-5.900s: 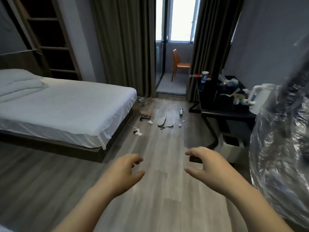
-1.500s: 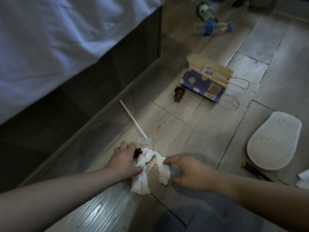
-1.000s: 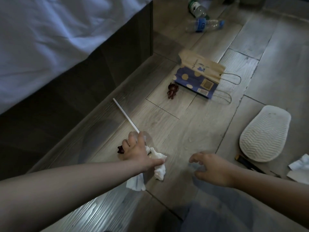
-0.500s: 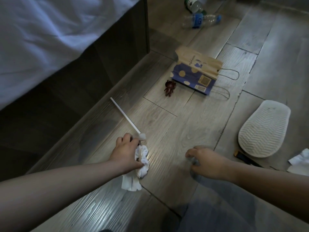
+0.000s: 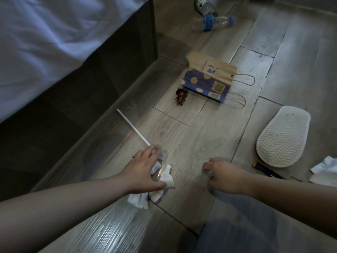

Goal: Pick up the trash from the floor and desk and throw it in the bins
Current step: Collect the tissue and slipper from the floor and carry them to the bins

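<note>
L hand (image 5: 144, 170) grips the tissue wad (image 5: 164, 177) on the floor (image 5: 191, 143), fingertips at the near end of the straw (image 5: 133, 126); pinch prob. on, but blur hides it. Trap the straw against the wad w/ thumb and lift both together. R hand (image 5: 226, 175) is curled and empty, nearby.

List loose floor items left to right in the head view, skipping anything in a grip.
white straw → brown figurine → paper bag → slipper sole → white tissue at the right edge
</note>
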`<control>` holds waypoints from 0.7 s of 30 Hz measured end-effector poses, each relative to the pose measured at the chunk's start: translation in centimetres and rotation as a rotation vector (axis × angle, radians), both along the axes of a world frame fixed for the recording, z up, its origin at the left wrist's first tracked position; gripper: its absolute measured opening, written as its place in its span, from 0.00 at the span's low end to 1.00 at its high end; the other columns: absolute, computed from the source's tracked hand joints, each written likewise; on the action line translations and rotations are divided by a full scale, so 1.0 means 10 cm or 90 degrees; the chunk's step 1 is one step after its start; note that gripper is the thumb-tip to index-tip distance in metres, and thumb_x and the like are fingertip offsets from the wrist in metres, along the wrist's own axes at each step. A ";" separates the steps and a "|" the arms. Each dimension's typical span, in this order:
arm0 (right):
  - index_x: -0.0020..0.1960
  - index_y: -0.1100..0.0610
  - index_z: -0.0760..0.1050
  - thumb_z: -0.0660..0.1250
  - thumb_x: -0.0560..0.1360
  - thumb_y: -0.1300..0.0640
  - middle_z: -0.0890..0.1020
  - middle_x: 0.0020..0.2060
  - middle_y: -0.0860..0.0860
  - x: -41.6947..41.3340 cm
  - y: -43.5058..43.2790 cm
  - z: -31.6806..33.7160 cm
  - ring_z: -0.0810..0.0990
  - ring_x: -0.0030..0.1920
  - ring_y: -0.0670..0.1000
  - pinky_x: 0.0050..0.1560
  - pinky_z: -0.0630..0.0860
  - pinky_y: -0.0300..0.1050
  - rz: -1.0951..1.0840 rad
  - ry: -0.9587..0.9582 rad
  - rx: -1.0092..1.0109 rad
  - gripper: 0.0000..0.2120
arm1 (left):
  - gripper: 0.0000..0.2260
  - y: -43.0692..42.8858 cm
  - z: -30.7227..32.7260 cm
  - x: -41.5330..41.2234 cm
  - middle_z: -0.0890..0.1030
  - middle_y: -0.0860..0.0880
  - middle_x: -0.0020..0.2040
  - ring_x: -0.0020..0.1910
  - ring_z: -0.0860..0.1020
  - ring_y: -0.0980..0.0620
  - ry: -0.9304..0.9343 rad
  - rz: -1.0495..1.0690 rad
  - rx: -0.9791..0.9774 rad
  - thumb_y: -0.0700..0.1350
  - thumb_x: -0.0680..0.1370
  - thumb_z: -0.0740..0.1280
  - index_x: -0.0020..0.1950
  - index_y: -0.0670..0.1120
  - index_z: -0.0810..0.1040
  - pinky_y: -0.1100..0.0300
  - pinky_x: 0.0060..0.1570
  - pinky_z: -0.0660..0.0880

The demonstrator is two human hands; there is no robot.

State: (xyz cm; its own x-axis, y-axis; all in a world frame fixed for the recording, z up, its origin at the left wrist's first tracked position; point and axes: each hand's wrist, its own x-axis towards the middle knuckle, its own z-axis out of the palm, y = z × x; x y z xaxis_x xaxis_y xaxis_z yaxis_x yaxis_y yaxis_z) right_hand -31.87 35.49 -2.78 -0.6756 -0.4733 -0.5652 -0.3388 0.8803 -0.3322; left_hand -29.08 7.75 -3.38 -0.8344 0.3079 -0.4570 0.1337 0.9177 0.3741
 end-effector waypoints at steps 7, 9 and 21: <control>0.63 0.53 0.71 0.64 0.73 0.53 0.72 0.57 0.52 0.01 -0.03 -0.04 0.74 0.57 0.53 0.56 0.73 0.46 0.009 0.000 0.012 0.19 | 0.40 0.06 -0.09 0.04 0.56 0.53 0.73 0.70 0.57 0.49 0.047 -0.053 -0.087 0.60 0.67 0.70 0.75 0.52 0.56 0.50 0.64 0.69; 0.64 0.53 0.71 0.64 0.73 0.53 0.72 0.57 0.53 0.01 -0.03 -0.04 0.74 0.57 0.54 0.56 0.73 0.45 0.010 0.002 0.011 0.19 | 0.39 0.05 -0.11 0.03 0.58 0.52 0.71 0.68 0.58 0.48 0.047 -0.049 -0.081 0.56 0.68 0.71 0.75 0.50 0.57 0.52 0.63 0.70; 0.64 0.54 0.71 0.64 0.73 0.53 0.72 0.58 0.54 0.01 -0.01 -0.04 0.74 0.57 0.55 0.56 0.73 0.45 0.016 0.001 0.011 0.20 | 0.35 -0.23 -0.07 -0.18 0.68 0.51 0.64 0.63 0.67 0.49 0.048 -0.046 -0.035 0.46 0.66 0.73 0.71 0.50 0.65 0.59 0.58 0.68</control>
State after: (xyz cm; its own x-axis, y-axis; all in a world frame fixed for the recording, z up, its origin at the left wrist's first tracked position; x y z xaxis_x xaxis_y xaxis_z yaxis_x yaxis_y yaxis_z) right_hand -31.77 35.37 -3.23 -0.6645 -0.4804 -0.5725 -0.3617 0.8771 -0.3161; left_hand -30.89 5.49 -4.10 -0.8441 0.3443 -0.4110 0.2258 0.9236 0.3100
